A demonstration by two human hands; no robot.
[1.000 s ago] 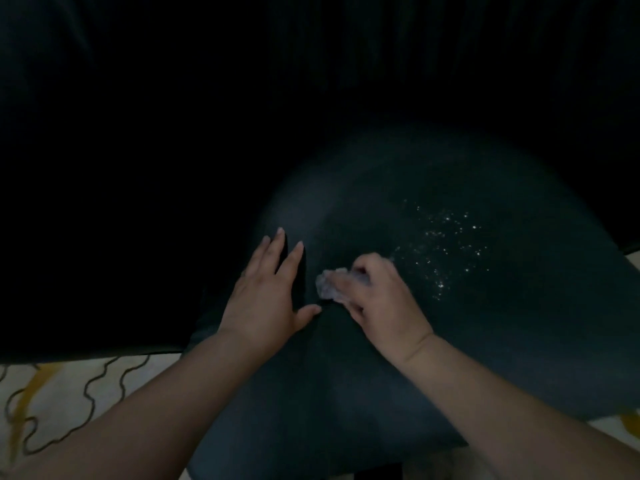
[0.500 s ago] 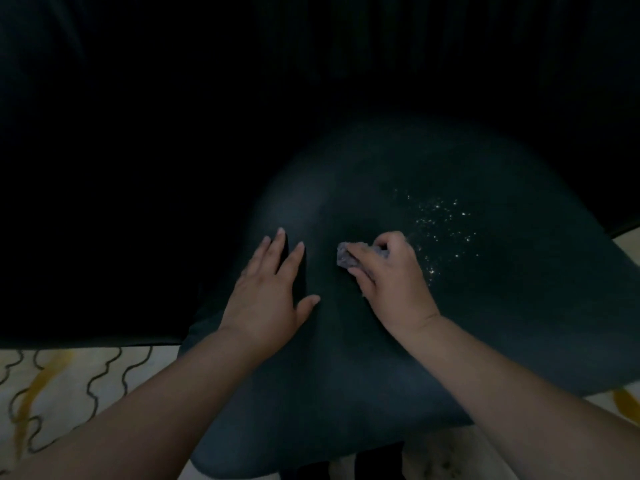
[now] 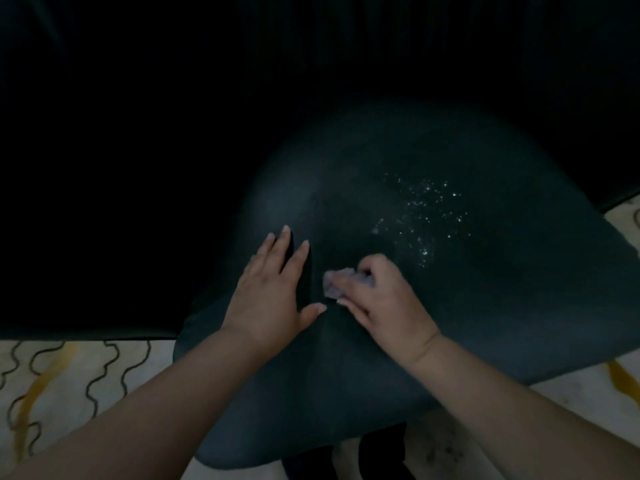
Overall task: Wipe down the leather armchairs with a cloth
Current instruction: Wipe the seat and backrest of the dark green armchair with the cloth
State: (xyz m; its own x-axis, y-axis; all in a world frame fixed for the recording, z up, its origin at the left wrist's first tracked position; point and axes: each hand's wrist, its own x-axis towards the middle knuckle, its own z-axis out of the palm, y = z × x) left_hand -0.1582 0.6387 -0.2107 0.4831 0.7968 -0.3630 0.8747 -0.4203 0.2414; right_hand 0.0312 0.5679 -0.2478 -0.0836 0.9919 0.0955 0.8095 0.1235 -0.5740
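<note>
A: Item: dark leather seat (image 3: pixel 433 306). Left hand (image 3: pixel 273 292) flat on it, fingers straight, gripping nothing.

B: Right hand (image 3: pixel 381 303)?

A: Curled round small pale cloth (image 3: pixel 337 284), pressed to seat just right of left hand. Glinting droplets (image 3: pixel 426 216) beyond cloth, unwiped.

B: Risks?

A: Likely smearing or missed droplets; cloth small, light poor. Patterned floor (image 3: pixel 62 382) below seat.
</note>
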